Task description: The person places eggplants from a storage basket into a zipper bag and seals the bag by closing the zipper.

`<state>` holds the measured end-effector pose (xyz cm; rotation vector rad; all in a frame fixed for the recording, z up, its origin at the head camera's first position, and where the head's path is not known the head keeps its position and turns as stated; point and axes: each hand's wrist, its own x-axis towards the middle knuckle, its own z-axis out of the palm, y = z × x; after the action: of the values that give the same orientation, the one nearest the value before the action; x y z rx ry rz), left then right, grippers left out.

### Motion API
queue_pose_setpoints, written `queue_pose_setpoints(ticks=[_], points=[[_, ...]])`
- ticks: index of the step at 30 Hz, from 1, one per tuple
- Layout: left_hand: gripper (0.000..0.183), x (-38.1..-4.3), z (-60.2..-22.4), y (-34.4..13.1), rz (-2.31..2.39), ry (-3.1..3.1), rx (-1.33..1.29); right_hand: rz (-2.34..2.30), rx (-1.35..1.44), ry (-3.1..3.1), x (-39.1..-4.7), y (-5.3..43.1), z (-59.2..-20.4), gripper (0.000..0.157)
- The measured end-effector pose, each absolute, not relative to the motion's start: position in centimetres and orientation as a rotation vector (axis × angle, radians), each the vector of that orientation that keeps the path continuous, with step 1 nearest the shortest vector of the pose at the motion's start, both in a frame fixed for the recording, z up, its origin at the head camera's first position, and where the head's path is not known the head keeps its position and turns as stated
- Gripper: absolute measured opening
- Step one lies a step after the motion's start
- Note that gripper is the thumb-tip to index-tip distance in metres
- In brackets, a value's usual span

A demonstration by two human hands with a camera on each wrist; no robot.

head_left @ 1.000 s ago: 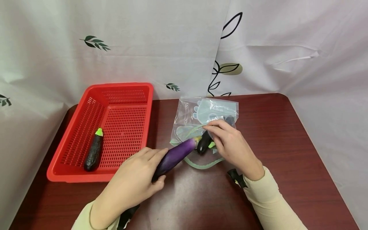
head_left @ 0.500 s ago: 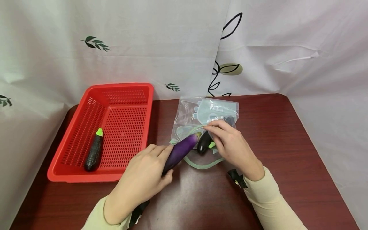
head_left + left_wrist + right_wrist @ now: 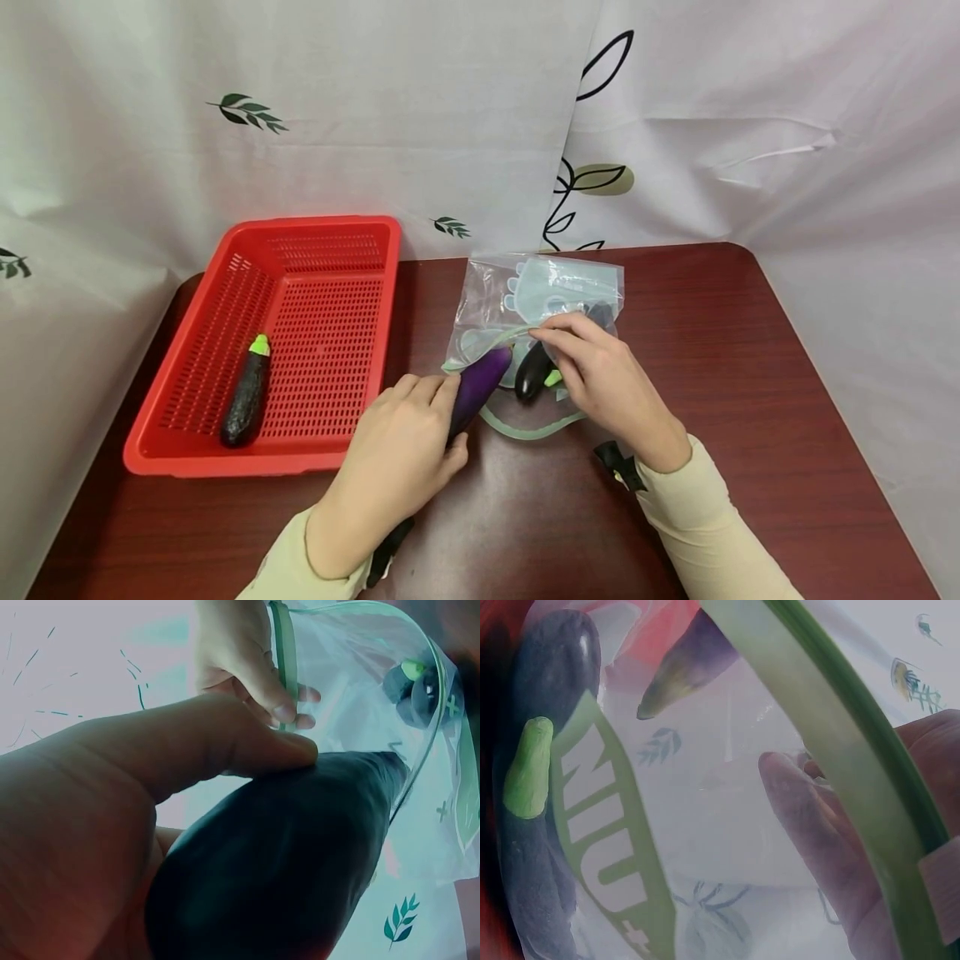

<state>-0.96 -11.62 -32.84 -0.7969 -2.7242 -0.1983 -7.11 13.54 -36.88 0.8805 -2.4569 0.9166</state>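
Observation:
My left hand (image 3: 401,437) grips a purple eggplant (image 3: 482,382) by its thick end. The eggplant's narrow stem end reaches into the mouth of a clear zip bag (image 3: 495,292) with a pale green rim. In the left wrist view the eggplant (image 3: 277,855) fills the middle, its tip inside the rim. My right hand (image 3: 607,375) pinches the bag's upper edge between thumb and fingers and lifts it. Inside the bag lie dark vegetables (image 3: 534,373), one with a bright green stem (image 3: 529,769); they are partly hidden behind my right hand.
A red perforated basket (image 3: 392,333) stands at the left of the table, holding a dark zucchini (image 3: 247,392) with a light green end. The brown wooden table (image 3: 750,375) meets a white cloth (image 3: 337,125) with leaf prints behind it.
My left hand has moved right and forward, carrying the eggplant's stem end further into the bag mouth. The right hand has stayed at the bag's edge.

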Motion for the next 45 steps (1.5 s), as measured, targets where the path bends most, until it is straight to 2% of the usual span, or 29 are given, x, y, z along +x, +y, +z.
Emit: queue_pose_setpoints(ticks=[33, 45], points=[[0.046, -2.6, -34.5, -9.2, -0.146, -2.694, -0.647, 0.919, 0.891, -2.452, -7.1, 13.3, -36.9, 0.029], [0.043, -2.6, -35.0, -8.2, -0.195, -2.712, -0.510, 0.906, 0.895, -2.448, -7.2, 13.4, -36.9, 0.030]])
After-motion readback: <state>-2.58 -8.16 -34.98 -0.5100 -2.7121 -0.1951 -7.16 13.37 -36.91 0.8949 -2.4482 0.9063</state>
